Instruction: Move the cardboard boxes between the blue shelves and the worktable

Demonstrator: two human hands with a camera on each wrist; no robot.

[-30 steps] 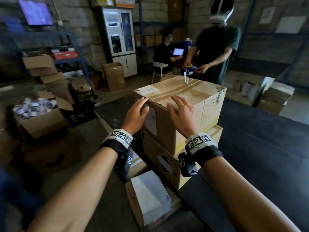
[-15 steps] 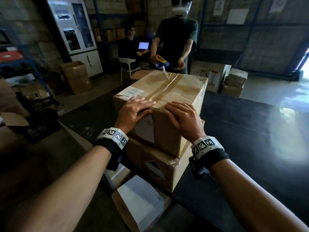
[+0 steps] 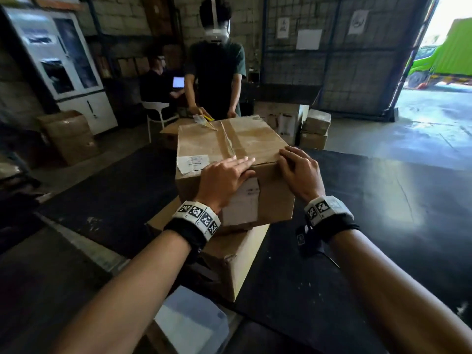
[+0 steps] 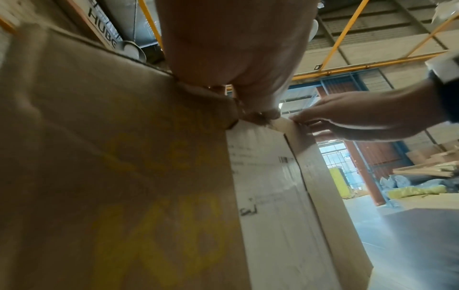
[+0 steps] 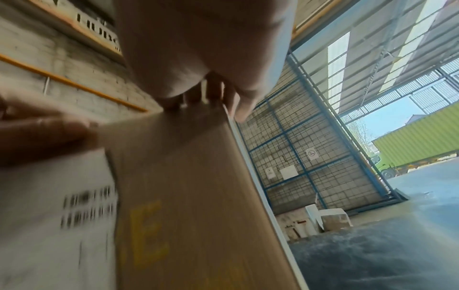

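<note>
Cardboard box (image 3: 237, 141) | lower box (image 3: 229, 259) mostly hidden | label (image 5: 49, 215) blurred

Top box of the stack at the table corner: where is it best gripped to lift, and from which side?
Probably grip the top box by its left and right faces, low down, reaching from the near side. It is broad, taped shut, without handles, and its base sits on the lower box.

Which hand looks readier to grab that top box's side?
Probably the right hand: it curls over the near right corner of the top box. The left hand lies flat mid-edge, far from its side.
</note>
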